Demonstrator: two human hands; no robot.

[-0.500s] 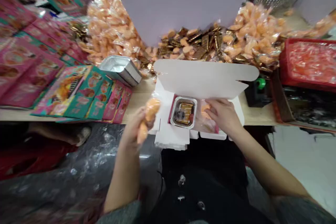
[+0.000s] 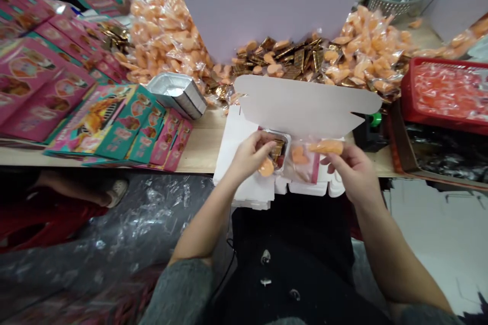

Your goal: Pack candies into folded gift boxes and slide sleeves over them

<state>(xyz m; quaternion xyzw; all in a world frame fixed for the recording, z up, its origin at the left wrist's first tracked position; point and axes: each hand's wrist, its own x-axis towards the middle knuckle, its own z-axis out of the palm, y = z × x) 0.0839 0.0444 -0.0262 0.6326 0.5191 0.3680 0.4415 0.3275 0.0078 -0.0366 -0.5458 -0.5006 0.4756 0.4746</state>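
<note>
My left hand (image 2: 253, 155) is over the foil tray (image 2: 286, 143), its fingers closed at an orange piece in clear wrap (image 2: 266, 167). Inside the tray lie gold-brown packets (image 2: 279, 150), partly hidden by that hand. Pinched in my right hand (image 2: 354, 167) is another orange wrapped piece (image 2: 327, 147), held above the right side of the open white box (image 2: 305, 104). Between the hands, a clear bag (image 2: 303, 172) with an orange piece (image 2: 299, 154) in it lies beside the tray. The box's lid stands raised behind.
Orange wrapped pieces (image 2: 168, 35) and gold-brown packets (image 2: 297, 63) are heaped along the back. Stacked foil trays (image 2: 177, 92) and pink and teal boxes (image 2: 125, 132) stand left. A red basket (image 2: 450, 111) and a dark-filled carton (image 2: 398, 147) are right. Another person's foot (image 2: 117, 192) shows lower left.
My left hand has moved right from beside the box to over the foil tray. My right hand has drawn back rightward and now holds an orange wrapped piece; the bag's orange piece stays behind.
</note>
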